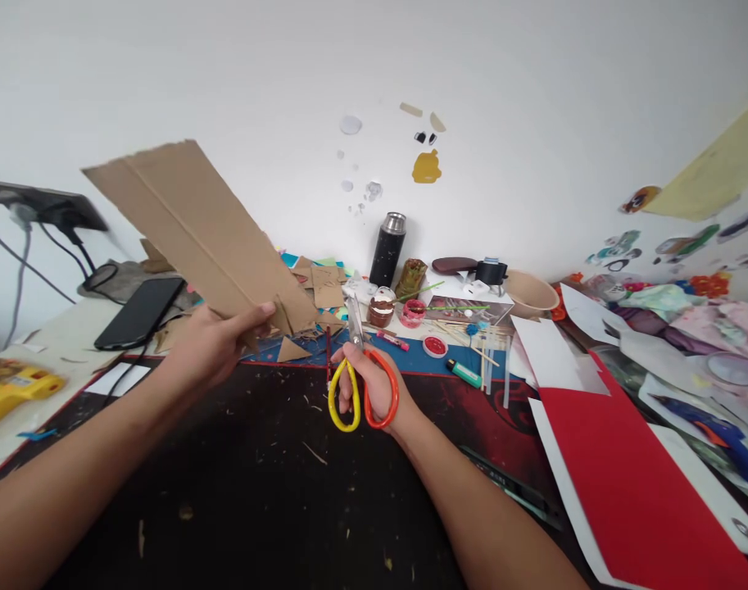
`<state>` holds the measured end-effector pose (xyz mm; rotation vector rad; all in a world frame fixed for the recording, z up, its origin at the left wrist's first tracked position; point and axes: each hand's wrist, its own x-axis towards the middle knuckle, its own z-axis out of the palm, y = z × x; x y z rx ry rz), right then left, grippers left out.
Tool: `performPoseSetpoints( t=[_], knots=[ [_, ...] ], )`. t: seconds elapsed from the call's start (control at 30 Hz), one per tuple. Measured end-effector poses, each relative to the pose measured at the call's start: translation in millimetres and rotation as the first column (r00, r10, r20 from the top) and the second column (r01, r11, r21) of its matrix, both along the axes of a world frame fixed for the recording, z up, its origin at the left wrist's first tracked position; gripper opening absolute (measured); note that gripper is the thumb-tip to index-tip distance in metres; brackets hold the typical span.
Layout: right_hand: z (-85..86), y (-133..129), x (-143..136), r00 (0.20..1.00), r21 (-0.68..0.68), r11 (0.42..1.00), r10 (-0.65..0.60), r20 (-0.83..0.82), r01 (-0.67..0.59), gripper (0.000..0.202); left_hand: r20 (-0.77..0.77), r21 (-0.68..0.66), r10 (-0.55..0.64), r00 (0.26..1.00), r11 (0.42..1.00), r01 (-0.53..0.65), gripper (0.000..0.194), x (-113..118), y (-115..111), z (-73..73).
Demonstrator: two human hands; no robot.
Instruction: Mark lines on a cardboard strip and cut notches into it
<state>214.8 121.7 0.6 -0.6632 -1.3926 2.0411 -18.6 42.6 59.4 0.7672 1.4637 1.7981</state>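
Observation:
A long brown cardboard strip [207, 221] tilts up to the left, and my left hand [217, 344] grips its lower end with the thumb on the near face. Scissors [346, 397] with one yellow and one orange handle loop are in my right hand [374, 385], blades pointing up. The blades stand a little to the right of the cardboard's lower corner, apart from it. Beyond the hands, cardboard scraps [328, 287] lie in a pile.
Behind are a black thermos [388, 250], paint jars [382, 307], thin sticks and a beige bowl [530, 293]. Red sheet [644, 492] and white papers lie at right. A phone [140, 311] and yellow glue gun [17, 389] are at left. Small scraps dot the black mat [256, 508].

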Motion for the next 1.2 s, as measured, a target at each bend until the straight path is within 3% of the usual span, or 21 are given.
performPoseSetpoints(
  t=[0.1, 0.27, 0.53, 0.67, 1.03, 1.2],
  knots=[
    [0.3, 0, 0, 1.0, 0.004, 1.0, -0.006, 0.006, 0.006, 0.064, 0.103, 0.035, -0.052, 0.993, 0.998, 0.049, 0.061, 7, 1, -0.4],
    [2.2, 0, 1, 1.0, 0.012, 1.0, 0.006, -0.004, -0.006, 0.066, 0.182, 0.007, -0.124, 0.975, 0.992, 0.125, 0.051, 18, -2, -2.4],
    [7.8, -5, 3, 0.998, 0.05, 0.997, 0.056, -0.015, -0.055, 0.067, 0.186, -0.123, -0.176, 0.967, 0.972, 0.201, 0.05, 27, -4, -10.6],
    [10.7, -9, 2, 0.996, 0.079, 0.993, 0.085, 0.001, -0.085, 0.065, 0.176, -0.121, -0.225, 0.958, 0.961, 0.248, 0.049, 36, -5, -11.6],
    [15.1, -11, 2, 0.999, 0.08, 0.996, 0.032, 0.023, -0.034, 0.058, 0.308, -0.106, -0.181, 0.934, 0.969, 0.222, 0.045, 50, -8, -21.2],
    [13.1, -12, 0, 1.0, 0.069, 0.997, 0.014, 0.024, -0.016, 0.058, 0.3, -0.113, -0.181, 0.936, 0.968, 0.224, 0.042, 50, -8, -22.9]
  ],
)
